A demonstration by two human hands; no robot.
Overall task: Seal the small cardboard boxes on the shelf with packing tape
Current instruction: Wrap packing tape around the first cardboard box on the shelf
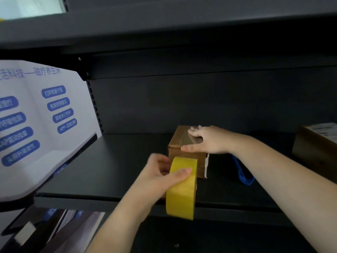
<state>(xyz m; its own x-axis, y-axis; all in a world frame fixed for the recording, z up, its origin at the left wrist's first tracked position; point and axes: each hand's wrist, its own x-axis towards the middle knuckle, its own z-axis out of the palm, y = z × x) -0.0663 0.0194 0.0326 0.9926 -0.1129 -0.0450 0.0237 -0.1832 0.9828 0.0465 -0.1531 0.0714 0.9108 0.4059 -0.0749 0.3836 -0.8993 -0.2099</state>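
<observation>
A small brown cardboard box (pixel 179 141) stands on the dark shelf (pixel 102 167), with a shiny strip of clear tape across its top. My right hand (pixel 206 140) lies flat on the box top, fingers straight, thumb along the front edge. Just in front of the box, my left hand (pixel 160 175) grips a yellow roll of packing tape (pixel 182 190), thumb across its outer face. The roll hangs over the shelf's front edge and hides the box's lower front.
A second cardboard box (pixel 317 143) sits at the far right of the shelf. A blue object (pixel 243 173) lies behind my right forearm. A white poster with blue labels (pixel 36 121) leans at the left. Another shelf board (pixel 182 57) hangs overhead.
</observation>
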